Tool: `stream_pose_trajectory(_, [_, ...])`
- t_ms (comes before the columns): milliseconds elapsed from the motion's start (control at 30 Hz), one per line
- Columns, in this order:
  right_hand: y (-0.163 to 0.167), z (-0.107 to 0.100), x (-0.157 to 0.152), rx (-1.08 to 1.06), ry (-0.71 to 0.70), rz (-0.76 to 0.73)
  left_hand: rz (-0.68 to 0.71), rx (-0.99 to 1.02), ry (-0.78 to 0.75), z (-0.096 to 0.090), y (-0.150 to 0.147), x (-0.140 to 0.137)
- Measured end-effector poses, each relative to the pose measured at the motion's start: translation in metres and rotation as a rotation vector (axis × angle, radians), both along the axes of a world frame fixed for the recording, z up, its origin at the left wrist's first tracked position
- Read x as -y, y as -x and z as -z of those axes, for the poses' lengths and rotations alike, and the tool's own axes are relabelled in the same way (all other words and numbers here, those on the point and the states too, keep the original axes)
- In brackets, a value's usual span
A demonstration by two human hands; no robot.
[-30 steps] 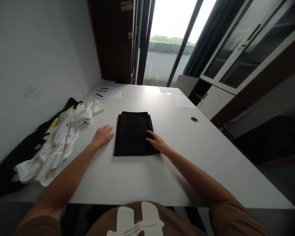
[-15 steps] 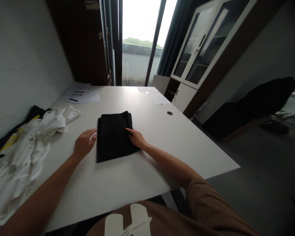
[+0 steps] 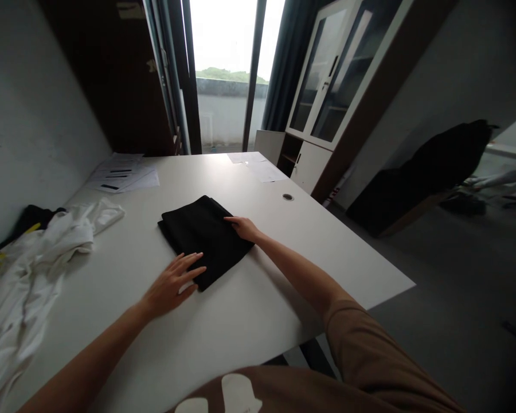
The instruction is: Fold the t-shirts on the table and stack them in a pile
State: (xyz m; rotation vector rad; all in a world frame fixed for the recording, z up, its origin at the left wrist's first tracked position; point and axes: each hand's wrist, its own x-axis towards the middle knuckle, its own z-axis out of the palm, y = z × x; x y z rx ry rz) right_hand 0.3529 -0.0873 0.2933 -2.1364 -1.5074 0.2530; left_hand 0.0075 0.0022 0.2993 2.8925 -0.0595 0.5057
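Observation:
A black cloth (image 3: 204,235), folded into a flat, layered rectangle, lies slantwise on the white table (image 3: 327,252). Whether it is a garment, and of what kind, cannot be made out. My left hand (image 3: 169,287) is spread over its near left edge, fingertips resting on the fabric and fingers apart. At the far right edge, my right hand (image 3: 245,228) has hold of the cloth, its index finger lying on top and the other fingers partly hidden.
Crumpled white clothing (image 3: 64,241) is heaped along the table's left side, with a black and yellow piece (image 3: 30,223) behind it. Printed papers (image 3: 124,175) lie at the back left, more sheets (image 3: 262,169) at the back right. A round cable hole (image 3: 288,197) sits near the right edge.
The folded cloth has turned on the table, its near left corner swinging toward the right. My left hand has come nearer and onto the cloth, while my right hand stays at its right edge.

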Motion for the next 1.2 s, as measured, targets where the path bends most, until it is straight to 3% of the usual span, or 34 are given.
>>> stream_pose_trajectory(167, [-0.068, -0.005, 0.015, 0.133, 0.095, 0.150, -0.158, 0.045, 0.004, 0.006, 0.002, -0.016])
stream_pose_trajectory(500, [-0.221, -0.036, 0.095, 0.367, 0.324, 0.547, -0.118, -0.045, -0.026, 0.012, -0.006, -0.010])
stream_pose_trajectory(667, [-0.264, -0.039, 0.128, 0.400, 0.437, 0.681, -0.155, -0.074, -0.017, 0.017, -0.004, -0.011])
stream_pose_trajectory(833, [-0.252, -0.022, 0.128, 0.494, 0.343, 0.697, -0.171, -0.075, -0.022, 0.016, -0.004, -0.006])
stream_pose_trajectory(933, [-0.215, -0.012, 0.108, 0.486, 0.229, 0.668, -0.171, -0.068, -0.025, 0.015, -0.005, -0.006])
stream_pose_trajectory(1067, [-0.148, 0.006, 0.084, 0.342, 0.261, 0.530, -0.178, -0.075, -0.022, 0.013, -0.005, -0.007])
stream_pose_trajectory(1200, [-0.116, 0.030, 0.092, 0.386, 0.259, 0.496, -0.196, -0.127, -0.022, 0.006, -0.003, 0.002])
